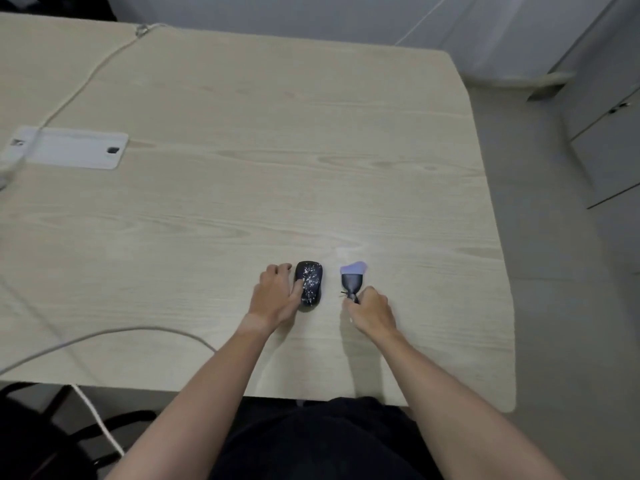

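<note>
Dark clothing (322, 441) fills the near edge, both bare forearms reaching out over a pale wood-grain desk (277, 150). Left hand (277, 296) holds a black mouse (309, 280) flecked with white, thumb on its top, fingers curled along its left side. Just beside it, right hand (372, 310) grips the handle of a small brush (351, 277), lilac bristles pointing away. Grey cable (138, 332) crosses the near-left desk; farther left lies a white plate (72, 147). Grey floor (540, 237) and a cabinet (609, 133) lie beyond, right.
</note>
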Tool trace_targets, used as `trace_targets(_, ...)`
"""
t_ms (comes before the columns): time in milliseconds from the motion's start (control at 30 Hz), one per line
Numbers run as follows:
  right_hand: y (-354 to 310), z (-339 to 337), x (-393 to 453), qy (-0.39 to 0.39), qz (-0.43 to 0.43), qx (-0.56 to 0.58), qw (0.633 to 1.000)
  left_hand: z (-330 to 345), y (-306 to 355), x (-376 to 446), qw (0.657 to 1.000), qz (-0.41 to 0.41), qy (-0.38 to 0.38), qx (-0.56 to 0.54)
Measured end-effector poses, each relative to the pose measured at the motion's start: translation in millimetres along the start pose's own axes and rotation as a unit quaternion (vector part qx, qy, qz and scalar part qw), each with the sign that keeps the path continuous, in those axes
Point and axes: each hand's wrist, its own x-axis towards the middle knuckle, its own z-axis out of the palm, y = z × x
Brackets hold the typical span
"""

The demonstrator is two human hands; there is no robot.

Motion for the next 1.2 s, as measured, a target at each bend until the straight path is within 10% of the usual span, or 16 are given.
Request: trace_targets(1200,-36.5,2.5,-30.3,0.182,-0.121,0.260,0.941,7.6,-0.4,-4.9,0.996,0.058,-0.007,0.066)
